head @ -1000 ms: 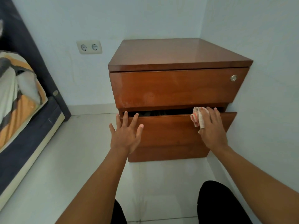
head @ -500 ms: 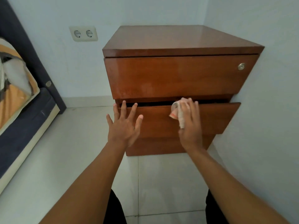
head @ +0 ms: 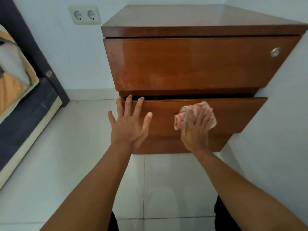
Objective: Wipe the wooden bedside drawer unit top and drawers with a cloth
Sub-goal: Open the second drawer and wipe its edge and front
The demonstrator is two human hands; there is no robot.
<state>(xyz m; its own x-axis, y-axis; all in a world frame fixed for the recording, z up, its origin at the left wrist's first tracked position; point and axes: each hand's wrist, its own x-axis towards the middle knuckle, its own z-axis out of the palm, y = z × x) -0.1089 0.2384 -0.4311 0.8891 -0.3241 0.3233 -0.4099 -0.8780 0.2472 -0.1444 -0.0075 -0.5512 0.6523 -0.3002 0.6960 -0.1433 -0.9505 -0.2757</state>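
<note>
At centre frame, my right hand [head: 195, 129] presses the crumpled white-and-red cloth [head: 195, 114] against the glossy brown wooden unit's [head: 191, 64] pulled-out middle drawer [head: 233, 114]; my left hand [head: 128, 124], open, braces its edge. Bottom drawer apparently remains.

I see pale blue-white walls [head: 50, 52] meeting in a corner, a double socket [head: 84, 15], glossy white floor tiles [head: 70, 155], and a dark-framed bed [head: 25, 104] at left.
</note>
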